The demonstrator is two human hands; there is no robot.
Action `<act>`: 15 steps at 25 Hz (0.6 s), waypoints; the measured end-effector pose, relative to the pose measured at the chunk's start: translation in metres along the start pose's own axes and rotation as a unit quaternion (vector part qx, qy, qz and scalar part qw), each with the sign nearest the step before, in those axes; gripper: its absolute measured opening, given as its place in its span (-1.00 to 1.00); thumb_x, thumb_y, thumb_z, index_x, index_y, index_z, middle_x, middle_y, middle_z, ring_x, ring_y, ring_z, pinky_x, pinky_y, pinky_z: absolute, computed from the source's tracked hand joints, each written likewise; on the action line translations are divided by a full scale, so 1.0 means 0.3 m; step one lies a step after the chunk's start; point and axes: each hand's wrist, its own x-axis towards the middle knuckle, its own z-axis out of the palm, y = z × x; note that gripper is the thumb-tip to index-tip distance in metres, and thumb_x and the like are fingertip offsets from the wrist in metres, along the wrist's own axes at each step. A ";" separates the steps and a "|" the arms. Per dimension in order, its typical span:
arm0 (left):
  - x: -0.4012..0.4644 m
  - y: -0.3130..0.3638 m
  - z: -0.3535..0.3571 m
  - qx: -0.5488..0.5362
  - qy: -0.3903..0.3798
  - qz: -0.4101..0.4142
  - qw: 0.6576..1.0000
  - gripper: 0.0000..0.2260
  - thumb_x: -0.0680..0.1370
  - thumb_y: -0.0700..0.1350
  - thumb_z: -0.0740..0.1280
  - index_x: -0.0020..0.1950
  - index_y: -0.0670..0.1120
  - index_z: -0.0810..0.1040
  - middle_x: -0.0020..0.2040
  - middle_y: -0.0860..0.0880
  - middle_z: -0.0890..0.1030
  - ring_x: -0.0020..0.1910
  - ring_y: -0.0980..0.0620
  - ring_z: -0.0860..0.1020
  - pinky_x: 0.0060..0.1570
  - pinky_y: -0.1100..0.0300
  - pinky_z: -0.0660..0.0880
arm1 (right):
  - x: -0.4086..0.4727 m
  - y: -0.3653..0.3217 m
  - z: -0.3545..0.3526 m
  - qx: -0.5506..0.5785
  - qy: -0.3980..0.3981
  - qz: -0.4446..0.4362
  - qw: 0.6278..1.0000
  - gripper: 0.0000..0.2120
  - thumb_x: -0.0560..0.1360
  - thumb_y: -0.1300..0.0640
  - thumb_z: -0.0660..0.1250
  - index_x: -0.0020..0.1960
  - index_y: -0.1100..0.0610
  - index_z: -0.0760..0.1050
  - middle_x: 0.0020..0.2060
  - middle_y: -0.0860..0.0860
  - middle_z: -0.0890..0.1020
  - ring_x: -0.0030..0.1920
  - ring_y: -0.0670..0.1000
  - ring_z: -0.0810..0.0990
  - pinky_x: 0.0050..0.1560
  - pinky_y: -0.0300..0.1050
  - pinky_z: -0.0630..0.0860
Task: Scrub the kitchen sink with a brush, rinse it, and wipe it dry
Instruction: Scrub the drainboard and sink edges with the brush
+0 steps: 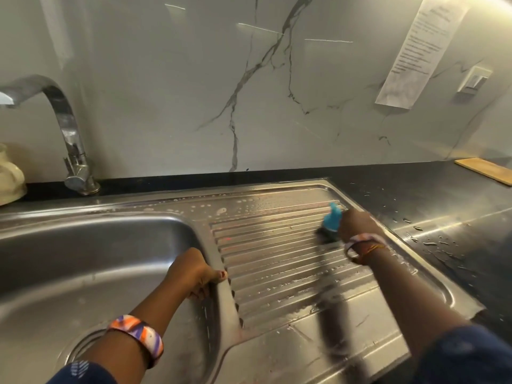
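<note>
Right hand [357,225] grips brush [331,225], bristles down on ribbed drainboard [277,261] near its far right corner. Left hand [194,273] curls over sink [97,245] rim, steadying. Unscrubbed ribs run left of brush; 1 hand works.

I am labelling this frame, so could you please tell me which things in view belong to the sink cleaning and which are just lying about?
Part of the job:
- brush, gripped by the right hand
- ribbed drainboard
- sink basin, left hand holding its edge
- tap

Lying about:
- wooden board
- paper notice
- wall switch
- cream pot
</note>
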 end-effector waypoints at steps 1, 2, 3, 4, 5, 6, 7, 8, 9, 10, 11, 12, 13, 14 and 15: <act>0.000 0.000 -0.002 0.000 -0.001 0.001 1.000 -0.72 0.48 -0.05 0.43 -0.24 -0.25 0.51 -0.33 -0.14 0.59 -0.37 -0.02 0.58 -0.27 0.19 0.53 | -0.077 -0.072 0.016 -0.002 -0.001 -0.053 0.999 -0.66 0.55 0.00 0.22 0.23 0.18 0.48 0.09 0.17 0.61 0.08 0.17 0.60 -0.02 -0.07 0.48; -0.001 -0.002 -0.004 -0.002 -0.003 0.000 1.000 -0.72 0.48 -0.05 0.43 -0.25 -0.24 0.50 -0.35 -0.14 0.58 -0.37 -0.01 0.57 -0.28 0.20 0.53 | -0.165 -0.153 0.029 0.007 -0.011 -0.110 0.994 -0.66 0.56 -0.02 0.18 0.25 0.12 0.47 0.09 0.13 0.61 0.08 0.16 0.60 -0.03 -0.09 0.47; 0.000 -0.002 -0.008 -0.007 -0.005 -0.002 1.000 -0.72 0.48 -0.05 0.43 -0.26 -0.24 0.50 -0.35 -0.14 0.58 -0.38 -0.02 0.57 -0.28 0.19 0.52 | -0.246 -0.232 0.037 0.021 -0.025 -0.165 0.986 -0.67 0.57 -0.03 0.15 0.27 0.05 0.46 0.08 0.10 0.62 0.09 0.16 0.60 -0.03 -0.09 0.47; 0.000 -0.002 -0.010 -0.017 -0.005 -0.003 1.000 -0.72 0.48 -0.06 0.44 -0.25 -0.25 0.50 -0.35 -0.15 0.58 -0.38 -0.03 0.57 -0.28 0.18 0.53 | -0.310 -0.303 0.043 0.037 -0.039 -0.213 0.976 -0.67 0.58 -0.01 0.12 0.29 0.00 0.45 0.09 0.09 0.62 0.10 0.15 0.59 -0.01 -0.08 0.48; 0.000 -0.003 -0.012 -0.028 -0.003 -0.003 1.000 -0.73 0.48 -0.08 0.44 -0.24 -0.26 0.50 -0.34 -0.17 0.59 -0.38 -0.04 0.57 -0.27 0.17 0.53 | -0.352 -0.363 0.048 0.049 -0.047 -0.246 0.967 -0.68 0.59 0.02 0.11 0.31 -0.03 0.43 0.10 0.08 0.61 0.11 0.14 0.59 0.01 -0.07 0.49; -0.002 -0.006 -0.011 -0.036 0.000 -0.001 0.999 -0.73 0.47 -0.08 0.45 -0.23 -0.27 0.51 -0.33 -0.18 0.60 -0.37 -0.05 0.57 -0.26 0.17 0.53 | -0.357 -0.399 0.058 0.058 -0.051 -0.263 0.962 -0.67 0.59 0.05 0.11 0.32 -0.03 0.43 0.11 0.08 0.60 0.12 0.15 0.58 0.03 -0.07 0.49; -0.005 -0.010 -0.007 -0.037 0.005 0.001 0.999 -0.73 0.46 -0.07 0.45 -0.23 -0.27 0.52 -0.33 -0.18 0.60 -0.37 -0.06 0.57 -0.26 0.17 0.54 | -0.335 -0.409 0.063 0.064 -0.056 -0.264 0.961 -0.67 0.59 0.06 0.11 0.33 -0.03 0.43 0.11 0.09 0.60 0.12 0.14 0.58 0.03 -0.07 0.49; -0.006 -0.016 -0.003 -0.035 0.013 0.005 0.999 -0.72 0.46 -0.07 0.46 -0.24 -0.27 0.53 -0.35 -0.17 0.61 -0.38 -0.06 0.58 -0.25 0.16 0.55 | -0.290 -0.394 0.070 0.074 -0.061 -0.250 0.964 -0.67 0.59 0.07 0.12 0.32 -0.02 0.45 0.11 0.09 0.61 0.11 0.13 0.59 0.02 -0.08 0.49; -0.005 -0.022 0.002 -0.031 0.020 0.010 0.999 -0.72 0.45 -0.06 0.47 -0.26 -0.26 0.54 -0.37 -0.16 0.61 -0.39 -0.05 0.58 -0.24 0.15 0.56 | -0.232 -0.356 0.077 0.085 -0.067 -0.224 0.968 -0.68 0.59 0.07 0.13 0.30 0.00 0.47 0.09 0.09 0.62 0.09 0.13 0.60 0.00 -0.10 0.49; -0.003 -0.026 0.005 -0.028 0.027 0.015 0.999 -0.71 0.44 -0.05 0.47 -0.29 -0.25 0.53 -0.39 -0.15 0.60 -0.41 -0.05 0.58 -0.24 0.15 0.57 | -0.162 -0.298 0.078 0.084 -0.073 -0.192 0.975 -0.68 0.59 0.07 0.14 0.28 0.05 0.50 0.08 0.11 0.63 0.06 0.12 0.61 -0.03 -0.12 0.47; 0.001 -0.029 0.005 -0.027 0.031 0.018 0.999 -0.71 0.44 -0.05 0.48 -0.30 -0.25 0.53 -0.40 -0.15 0.60 -0.42 -0.05 0.58 -0.25 0.14 0.57 | -0.090 -0.232 0.070 0.069 -0.074 -0.159 0.982 -0.69 0.58 0.08 0.16 0.26 0.11 0.51 0.06 0.13 0.63 0.05 0.12 0.61 -0.06 -0.14 0.44; 0.006 -0.032 0.005 -0.025 0.032 0.020 0.999 -0.71 0.44 -0.05 0.48 -0.30 -0.24 0.53 -0.39 -0.15 0.61 -0.42 -0.05 0.58 -0.26 0.14 0.58 | -0.019 -0.164 0.056 0.047 -0.070 -0.118 0.989 -0.69 0.58 0.10 0.18 0.25 0.18 0.51 0.06 0.16 0.62 0.05 0.13 0.60 -0.07 -0.15 0.42; 0.009 -0.031 0.003 -0.019 0.030 0.019 0.999 -0.71 0.44 -0.04 0.48 -0.29 -0.24 0.54 -0.37 -0.16 0.61 -0.42 -0.05 0.59 -0.27 0.15 0.58 | 0.044 -0.097 0.034 0.032 -0.065 -0.069 0.995 -0.69 0.58 0.12 0.19 0.23 0.25 0.50 0.07 0.19 0.61 0.07 0.15 0.59 -0.04 -0.13 0.42; 0.010 -0.027 0.002 -0.014 0.025 0.015 0.999 -0.71 0.44 -0.04 0.47 -0.28 -0.25 0.55 -0.36 -0.16 0.62 -0.40 -0.05 0.60 -0.26 0.15 0.58 | 0.094 -0.041 0.009 0.036 -0.067 -0.010 0.997 -0.69 0.57 0.13 0.20 0.22 0.30 0.48 0.09 0.22 0.59 0.08 0.18 0.57 0.02 -0.08 0.45; 0.012 -0.023 0.002 -0.010 0.019 0.008 1.000 -0.71 0.45 -0.03 0.47 -0.27 -0.25 0.55 -0.33 -0.17 0.62 -0.36 -0.07 0.62 -0.22 0.14 0.59 | 0.128 -0.001 -0.012 0.051 -0.073 0.041 0.995 -0.69 0.57 0.15 0.21 0.21 0.32 0.47 0.11 0.24 0.58 0.07 0.20 0.56 0.07 -0.04 0.46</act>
